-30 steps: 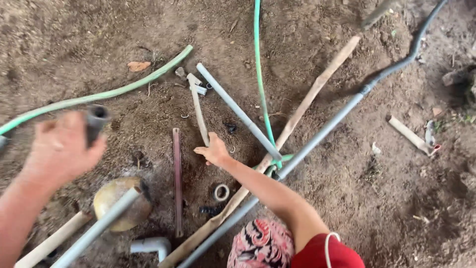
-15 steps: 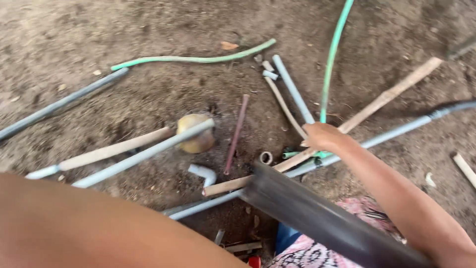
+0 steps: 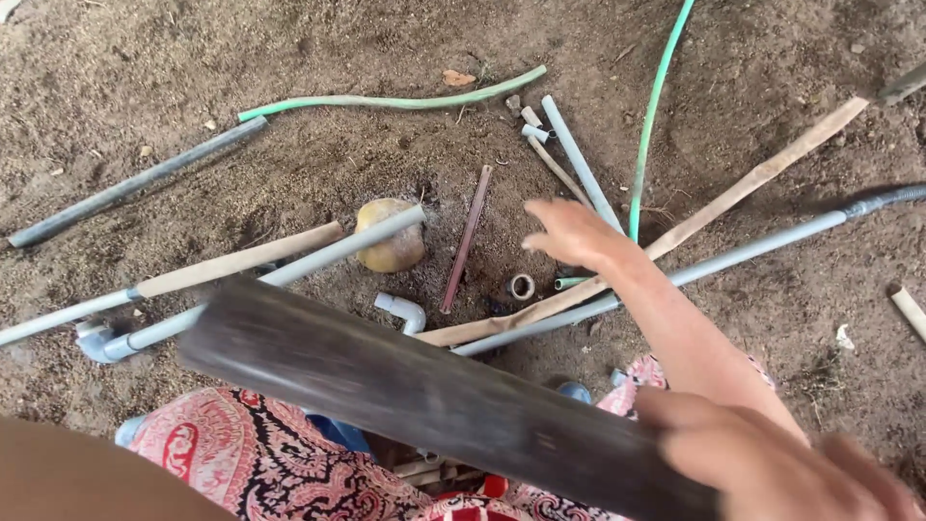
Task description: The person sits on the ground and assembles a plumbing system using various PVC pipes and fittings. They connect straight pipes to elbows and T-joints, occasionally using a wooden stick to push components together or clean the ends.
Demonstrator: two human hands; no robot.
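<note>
Right hand point(image 3: 772, 463), blurred at lower right, looks wrapped round the end of the long dark round pipe point(image 3: 415, 386) slanting across bottom centre. Left forearm point(image 3: 87, 473) only, hand out of frame. Another person's spread hand point(image 3: 574, 232) reaches over the grey plastic pipes point(image 3: 733, 256). Best to keep the dark pipe level and clear of that arm

We see a thick, dark grey-black round pipe point(image 3: 434, 396) with a dull, slightly streaked surface. It is off the ground and close to the camera, so it looks blurred. It slants from the middle left down to the lower right, above the red patterned cloth, where the blurred right hand point(image 3: 772, 463) grips its end.
</note>
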